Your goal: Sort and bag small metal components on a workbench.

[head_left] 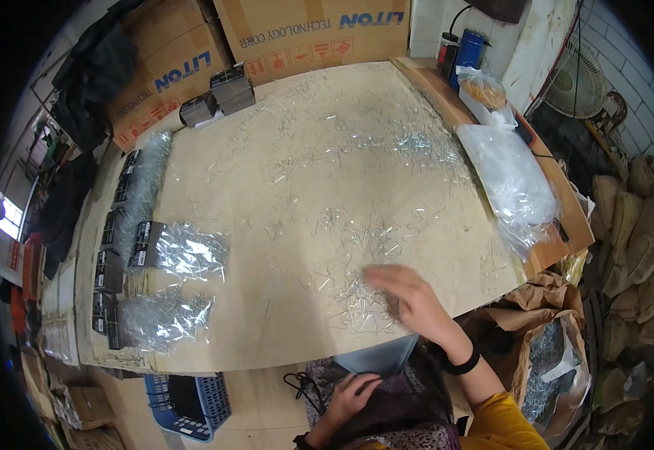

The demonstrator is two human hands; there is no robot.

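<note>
Small shiny bent wire pieces (pixel 364 311) lie in a loose heap near the front edge of the table (pixel 267 225). My right hand (pixel 409 296) is over the right side of this heap, its fingers stretched out toward the left and slightly blurred. Whether it touches the wires is hard to make out. Below the table edge, against my lap, a blue-grey tray (pixel 383 357) sits under the heap. My left hand (pixel 353 394) is closed at its near side, gripping the rim; part of the fingers is hidden.
More wires are scattered across the table. Along the left edge stand dark card bundles (pixel 108 319) beside clear plastic sleeves (pixel 169 319). Large cartons (pixel 312 37) close off the back. Plastic bags (pixel 511 180) lie on the right ledge. Below are a blue basket (pixel 188 405) and a paper sack (pixel 578 352).
</note>
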